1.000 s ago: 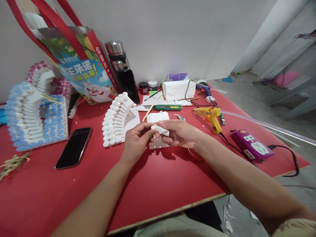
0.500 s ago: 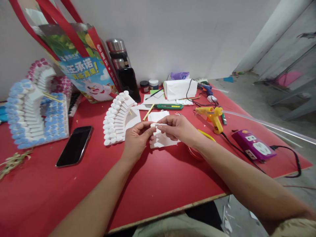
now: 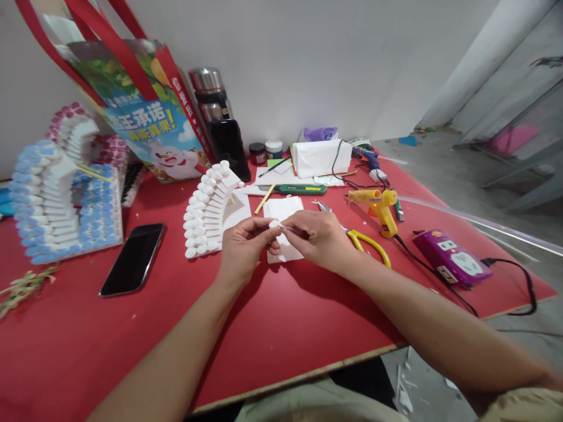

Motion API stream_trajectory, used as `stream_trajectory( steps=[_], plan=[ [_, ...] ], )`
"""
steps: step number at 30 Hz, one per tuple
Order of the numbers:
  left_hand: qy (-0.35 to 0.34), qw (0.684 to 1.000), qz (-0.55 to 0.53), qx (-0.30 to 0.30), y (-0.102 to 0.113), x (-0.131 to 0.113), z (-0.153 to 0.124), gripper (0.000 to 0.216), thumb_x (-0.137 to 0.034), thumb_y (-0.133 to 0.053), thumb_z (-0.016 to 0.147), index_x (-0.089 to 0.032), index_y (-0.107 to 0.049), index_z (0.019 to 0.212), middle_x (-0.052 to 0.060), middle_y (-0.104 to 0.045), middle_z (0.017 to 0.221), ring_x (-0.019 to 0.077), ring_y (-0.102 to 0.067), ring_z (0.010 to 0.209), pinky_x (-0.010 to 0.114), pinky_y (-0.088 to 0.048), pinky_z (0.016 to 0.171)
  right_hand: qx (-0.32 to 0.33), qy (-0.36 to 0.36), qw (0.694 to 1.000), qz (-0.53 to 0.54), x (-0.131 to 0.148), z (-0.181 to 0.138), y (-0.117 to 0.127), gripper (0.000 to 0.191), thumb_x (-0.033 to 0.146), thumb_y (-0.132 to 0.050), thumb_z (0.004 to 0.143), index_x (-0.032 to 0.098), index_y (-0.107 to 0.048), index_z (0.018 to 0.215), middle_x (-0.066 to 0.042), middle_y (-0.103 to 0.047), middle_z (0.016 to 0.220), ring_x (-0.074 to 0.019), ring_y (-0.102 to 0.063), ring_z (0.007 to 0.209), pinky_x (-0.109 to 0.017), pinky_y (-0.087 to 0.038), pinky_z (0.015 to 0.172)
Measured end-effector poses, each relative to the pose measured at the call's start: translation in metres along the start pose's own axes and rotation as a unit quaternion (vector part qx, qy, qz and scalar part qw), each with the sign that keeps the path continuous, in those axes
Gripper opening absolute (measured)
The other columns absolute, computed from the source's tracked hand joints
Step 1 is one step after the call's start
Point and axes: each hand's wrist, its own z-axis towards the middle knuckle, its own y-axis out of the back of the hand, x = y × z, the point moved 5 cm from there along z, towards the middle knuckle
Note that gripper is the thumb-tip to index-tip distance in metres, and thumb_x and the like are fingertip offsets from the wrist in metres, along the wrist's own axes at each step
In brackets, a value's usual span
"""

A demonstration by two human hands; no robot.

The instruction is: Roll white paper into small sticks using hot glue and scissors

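My left hand and my right hand meet above the red table, both pinched on a small white foam piece held between the fingertips. A flat white foam sheet lies on the table just under them. To the left stands a white stepped foam model edged with round white beads. Yellow-handled scissors lie just right of my right hand.
A black phone lies at the left. Behind it are a blue-beaded foam model, a printed shopping bag and a steel flask. At the right are a yellow glue gun, a purple power strip and a white box.
My right hand has shifted its grip from a larger white sheet to the small white piece at my left fingertips. The sheet now lies flat, and the scissors have come into view.
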Motion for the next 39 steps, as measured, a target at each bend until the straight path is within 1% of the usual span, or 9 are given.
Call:
stream_trajectory(
  steps=[7, 17, 23, 26, 28, 32, 35, 37, 39],
  plan=[
    [-0.014, 0.998, 0.012, 0.068, -0.001, -0.002, 0.001, 0.025, -0.029, -0.085, 0.076, -0.015, -0.067, 0.085, 0.003, -0.071, 0.059, 0.017, -0.068, 0.051, 0.027, -0.058, 0.054, 0.024, 0.003, 0.999, 0.031, -0.003, 0.003, 0.004, 0.016, 0.021, -0.057, 0.093, 0.019, -0.07, 0.084, -0.002, -0.071, 0.076, -0.0116, -0.057, 0.063, -0.025, -0.04, 0.062],
    [0.004, 0.998, 0.008, 0.07, -0.002, 0.002, 0.0, 0.036, -0.033, -0.084, 0.077, -0.013, -0.076, 0.106, 0.005, -0.077, 0.07, 0.0199, -0.074, 0.061, 0.032, -0.063, 0.064, 0.007, -0.017, 0.999, 0.03, -0.006, 0.004, 0.001, 0.019, 0.019, -0.056, 0.091, 0.018, -0.067, 0.075, -0.002, -0.07, 0.072, -0.0117, -0.056, 0.063, -0.025, -0.039, 0.062],
    [0.018, 0.996, 0.009, 0.085, -0.007, 0.006, 0.0, 0.035, -0.037, -0.079, 0.084, -0.016, -0.075, 0.112, 0.007, -0.079, 0.088, 0.0193, -0.076, 0.07, 0.032, -0.065, 0.073, 0.003, -0.048, 0.999, 0.0, -0.006, 0.002, -0.001, 0.025, 0.025, -0.057, 0.093, 0.018, -0.064, 0.07, -0.002, -0.064, 0.067, -0.0116, -0.05, 0.06, -0.027, -0.037, 0.06],
    [-0.003, 0.996, 0.028, 0.09, -0.009, 0.004, 0.0, 0.033, -0.039, -0.075, 0.087, -0.016, -0.073, 0.11, 0.007, -0.078, 0.086, 0.02, -0.076, 0.07, 0.033, -0.064, 0.071, 0.027, -0.118, 0.991, 0.062, -0.013, 0.003, -0.001, 0.024, 0.032, -0.062, 0.093, 0.017, -0.065, 0.074, -0.002, -0.064, 0.066, -0.0119, -0.055, 0.058, -0.026, -0.041, 0.058],
    [-0.028, 0.994, 0.056, 0.087, -0.007, 0.002, 0.0, 0.032, -0.04, -0.072, 0.09, -0.016, -0.071, 0.111, 0.007, -0.077, 0.088, 0.0199, -0.076, 0.071, 0.032, -0.064, 0.072, 0.049, -0.222, 0.958, 0.176, -0.024, 0.003, -0.001, 0.03, 0.043, -0.066, 0.092, 0.017, -0.064, 0.077, -0.002, -0.065, 0.066, -0.0129, -0.061, 0.054, -0.026, -0.045, 0.053],
    [-0.097, 0.976, 0.17, 0.098, -0.004, -0.002, 0.001, 0.027, -0.04, -0.062, 0.098, -0.018, -0.069, 0.111, 0.004, -0.076, 0.087, 0.018, -0.074, 0.074, 0.031, -0.061, 0.076, 0.055, -0.407, 0.821, 0.396, -0.045, -0.001, -0.008, 0.044, 0.059, -0.067, 0.09, 0.016, -0.062, 0.087, -0.004, -0.065, 0.069, -0.0185, -0.07, 0.053, -0.027, -0.052, 0.044],
    [-0.179, 0.933, 0.289, 0.119, -0.004, -0.006, -0.001, 0.024, -0.038, -0.055, 0.102, -0.021, -0.071, 0.111, 0.001, -0.076, 0.086, 0.0165, -0.072, 0.076, 0.028, -0.056, 0.079, 0.108, -0.443, 0.747, 0.484, -0.048, -0.005, -0.019, 0.032, 0.044, -0.073, 0.09, 0.014, -0.063, 0.09, -0.007, -0.069, 0.075, -0.016, -0.068, 0.056, -0.023, -0.049, 0.041],
    [-0.22, 0.908, 0.332, 0.128, -0.005, -0.008, -0.002, 0.025, -0.037, -0.052, 0.103, -0.023, -0.07, 0.112, 0.001, -0.076, 0.089, 0.016, -0.072, 0.078, 0.027, -0.053, 0.079, 0.131, -0.44, 0.724, 0.515, -0.046, -0.006, -0.023, 0.025, 0.035, -0.077, 0.087, 0.012, -0.065, 0.088, -0.008, -0.071, 0.082, -0.01, -0.061, 0.054, -0.018, -0.043, 0.039],
    [-0.227, 0.904, 0.336, 0.137, -0.005, -0.009, -0.002, 0.025, -0.036, -0.051, 0.104, -0.023, -0.069, 0.115, 0.001, -0.076, 0.092, 0.0154, -0.072, 0.078, 0.026, -0.053, 0.078, 0.13, -0.441, 0.713, 0.53, -0.045, -0.007, -0.025, 0.025, 0.031, -0.081, 0.083, 0.012, -0.066, 0.085, -0.006, -0.07, 0.081, -0.0059, -0.053, 0.052, -0.015, -0.036, 0.038]
  ],
)
